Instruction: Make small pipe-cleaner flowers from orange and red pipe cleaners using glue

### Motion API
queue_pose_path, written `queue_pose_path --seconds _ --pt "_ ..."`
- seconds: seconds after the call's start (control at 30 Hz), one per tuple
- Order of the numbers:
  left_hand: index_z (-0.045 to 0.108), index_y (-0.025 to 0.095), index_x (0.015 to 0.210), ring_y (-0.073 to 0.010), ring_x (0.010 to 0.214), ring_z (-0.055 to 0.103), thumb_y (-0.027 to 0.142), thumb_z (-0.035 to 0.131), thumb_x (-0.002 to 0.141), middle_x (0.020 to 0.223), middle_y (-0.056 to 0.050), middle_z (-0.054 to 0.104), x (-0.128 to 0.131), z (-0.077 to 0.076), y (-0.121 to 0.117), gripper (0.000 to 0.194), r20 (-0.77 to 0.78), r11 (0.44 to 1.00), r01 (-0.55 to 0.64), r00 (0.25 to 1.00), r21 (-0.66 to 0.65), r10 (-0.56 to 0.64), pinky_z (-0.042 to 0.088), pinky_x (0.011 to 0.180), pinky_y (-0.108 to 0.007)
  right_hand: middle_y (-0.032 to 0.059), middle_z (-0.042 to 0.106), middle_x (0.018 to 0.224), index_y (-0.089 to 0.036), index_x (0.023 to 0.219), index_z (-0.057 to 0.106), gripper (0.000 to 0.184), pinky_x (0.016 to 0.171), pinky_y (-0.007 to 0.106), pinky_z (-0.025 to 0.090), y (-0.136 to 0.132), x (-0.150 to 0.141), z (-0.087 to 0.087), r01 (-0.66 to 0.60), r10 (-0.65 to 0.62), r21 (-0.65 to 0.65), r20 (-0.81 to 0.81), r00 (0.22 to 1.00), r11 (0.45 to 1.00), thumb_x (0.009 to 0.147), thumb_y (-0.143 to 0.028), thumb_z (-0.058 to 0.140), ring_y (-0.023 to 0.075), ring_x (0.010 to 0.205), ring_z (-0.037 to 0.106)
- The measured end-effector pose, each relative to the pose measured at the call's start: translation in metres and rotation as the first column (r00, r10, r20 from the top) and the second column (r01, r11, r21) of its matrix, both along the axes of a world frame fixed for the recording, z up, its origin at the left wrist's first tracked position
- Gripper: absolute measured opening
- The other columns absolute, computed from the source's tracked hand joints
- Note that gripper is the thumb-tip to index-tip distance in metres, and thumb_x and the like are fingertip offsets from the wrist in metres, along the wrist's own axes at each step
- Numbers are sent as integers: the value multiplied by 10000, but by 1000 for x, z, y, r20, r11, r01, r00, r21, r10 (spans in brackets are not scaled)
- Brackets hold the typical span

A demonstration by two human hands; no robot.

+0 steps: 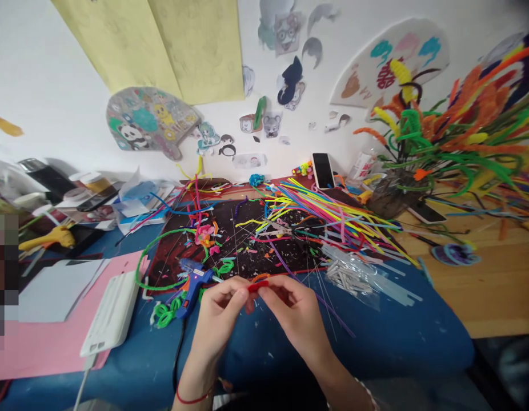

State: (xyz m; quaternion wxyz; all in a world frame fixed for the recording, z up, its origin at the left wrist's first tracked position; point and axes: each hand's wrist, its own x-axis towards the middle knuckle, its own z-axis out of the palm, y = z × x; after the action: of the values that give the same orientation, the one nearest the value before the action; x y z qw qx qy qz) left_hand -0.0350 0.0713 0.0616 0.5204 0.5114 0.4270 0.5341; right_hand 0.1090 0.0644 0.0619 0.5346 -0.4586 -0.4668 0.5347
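A short red pipe cleaner piece point(258, 286) is pinched between the fingertips of both hands, above the front of the blue table. My left hand point(220, 314) is closed on its left end, thumb against forefinger, with a red cord round the wrist. On the opposite end my right hand point(296, 313) is closed in the same way. An orange loop point(261, 277) shows just behind the fingertips; whether it joins the red piece I cannot tell. Left of my left hand lies a blue glue gun point(196, 288), beside coiled green pipe cleaners point(167, 313).
A dark mat point(243, 240) carries scraps and a heap of coloured pipe cleaners point(333, 211). Right of it lies a clear bag point(352, 279) of white sticks. A white power strip point(110, 314) rests at left. Pipe cleaner flowers point(440, 137) crowd the right. A phone point(323, 170) leans at the back.
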Motion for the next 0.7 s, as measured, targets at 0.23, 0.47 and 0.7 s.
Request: queue_pose_path --seconds 0.23,0.47,0.7 --pt "676 162 755 -146 529 624 377 649 835 578 -9 676 10 6 -4 231 -100 987 -150 984 -56 144 511 547 -238 21 619 739 -207 815 699 127 566 262 470 0 -11 -3 98 -100 60 25 995 993 818 -321 640 158 646 581" --pt "667 173 818 -145 595 675 350 648 847 666 -12 722 19 -1 -4 180 -28 982 -191 981 -5 191 547 593 -222 19 586 737 -201 814 678 147 558 260 465 -4 -15 -4 178 -185 110 49 982 978 853 -326 613 149 638 551" --pt "722 197 879 -154 726 708 252 666 825 813 -26 762 13 15 1 95 -322 979 -142 929 145 183 550 679 -210 5 608 721 -205 806 676 129 553 246 445 -2 0 4 191 -233 224 180 956 956 880 -273 594 131 610 550"
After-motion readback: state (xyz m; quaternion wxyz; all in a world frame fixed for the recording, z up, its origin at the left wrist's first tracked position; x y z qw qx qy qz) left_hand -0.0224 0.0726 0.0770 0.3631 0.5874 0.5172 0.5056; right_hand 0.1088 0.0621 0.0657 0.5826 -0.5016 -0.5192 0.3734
